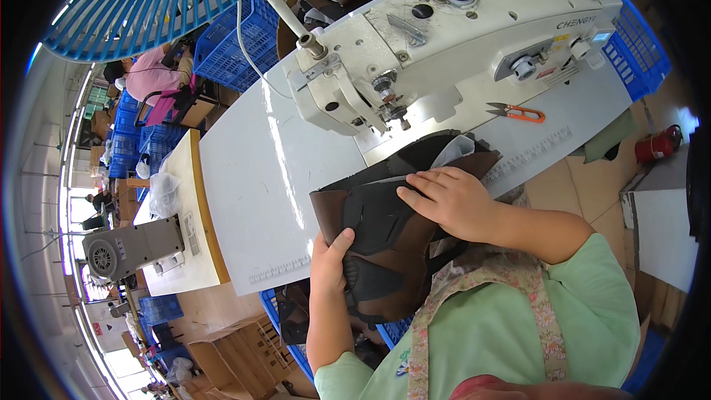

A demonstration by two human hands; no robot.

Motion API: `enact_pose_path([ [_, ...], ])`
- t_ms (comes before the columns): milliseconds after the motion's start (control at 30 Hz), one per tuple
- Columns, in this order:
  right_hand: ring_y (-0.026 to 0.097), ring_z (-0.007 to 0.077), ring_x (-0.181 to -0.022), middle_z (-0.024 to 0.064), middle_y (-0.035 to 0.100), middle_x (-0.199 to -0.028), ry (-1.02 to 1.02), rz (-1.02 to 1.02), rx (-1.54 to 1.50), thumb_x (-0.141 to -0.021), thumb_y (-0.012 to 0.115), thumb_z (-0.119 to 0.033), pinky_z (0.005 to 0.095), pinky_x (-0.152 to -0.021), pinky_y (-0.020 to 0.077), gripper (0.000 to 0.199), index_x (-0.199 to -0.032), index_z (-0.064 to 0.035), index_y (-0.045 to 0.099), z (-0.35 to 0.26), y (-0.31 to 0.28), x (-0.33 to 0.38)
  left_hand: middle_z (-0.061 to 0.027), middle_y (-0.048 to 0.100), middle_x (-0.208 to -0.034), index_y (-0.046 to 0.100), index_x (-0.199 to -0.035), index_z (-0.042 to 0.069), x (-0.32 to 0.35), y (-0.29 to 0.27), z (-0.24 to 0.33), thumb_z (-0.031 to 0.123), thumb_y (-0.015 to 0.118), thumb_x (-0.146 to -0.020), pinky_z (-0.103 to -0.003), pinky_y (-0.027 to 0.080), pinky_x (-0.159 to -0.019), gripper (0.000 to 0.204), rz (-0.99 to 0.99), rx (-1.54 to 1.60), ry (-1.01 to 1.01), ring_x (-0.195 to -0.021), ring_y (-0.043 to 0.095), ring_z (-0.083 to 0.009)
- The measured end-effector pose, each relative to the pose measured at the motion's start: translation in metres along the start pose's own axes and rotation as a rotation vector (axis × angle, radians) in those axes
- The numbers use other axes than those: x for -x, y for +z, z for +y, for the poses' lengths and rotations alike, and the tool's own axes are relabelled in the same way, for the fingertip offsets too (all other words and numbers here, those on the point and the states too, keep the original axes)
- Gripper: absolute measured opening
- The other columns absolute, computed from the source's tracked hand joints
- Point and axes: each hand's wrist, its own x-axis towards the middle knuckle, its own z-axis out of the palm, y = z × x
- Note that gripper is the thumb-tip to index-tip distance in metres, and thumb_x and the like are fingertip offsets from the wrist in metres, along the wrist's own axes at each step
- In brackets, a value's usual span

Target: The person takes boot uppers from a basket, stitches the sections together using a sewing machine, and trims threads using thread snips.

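- Head view: I seem to be lining up a brown-and-black boot upper (376, 215), just below the sewing machine (474, 41) at 12 o'clock.
- My left hand (328, 265) pinches its 8 o'clock edge, thumb on top; my right hand (450, 204) lies across 2 o'clock, fingers slightly fanned, thumb grip unclear.
- Next likely calls for flattening the curved edge.
- Panels look matte, supple; the table (241, 192) glossy, white.
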Motion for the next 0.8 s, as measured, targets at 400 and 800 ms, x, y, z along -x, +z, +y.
enact_pose_path([
  [400,0.032,0.0346,-0.139,0.0152,0.039,-0.149,0.129,-0.039,-0.141,-0.072,0.076,-0.03,0.0535,-0.112,0.0261,0.074,-0.139,-0.0138,0.049,0.031,-0.052,0.024,-0.0219,0.063,-0.119,0.048,-0.132,-0.007,0.054,-0.076,0.012,0.015,0.068,-0.079,-0.045,0.054,-0.092,0.061,0.257,0.053,0.163,-0.106,0.064,-0.0339],
  [800,0.051,0.0327,-0.122,0.0131,0.058,-0.127,0.306,0.034,-0.205,-0.079,0.068,-0.019,0.0478,-0.104,0.0384,0.045,-0.122,-0.0075,0.061,0.058,0.004,0.072,-0.0197,0.06,-0.125,0.05,-0.133,-0.003,-0.104,-0.144,0.156,0.015,0.063,-0.092,-0.048,0.053,-0.095,0.046,0.322,0.311,0.564,-0.112,0.061,-0.0342],
])
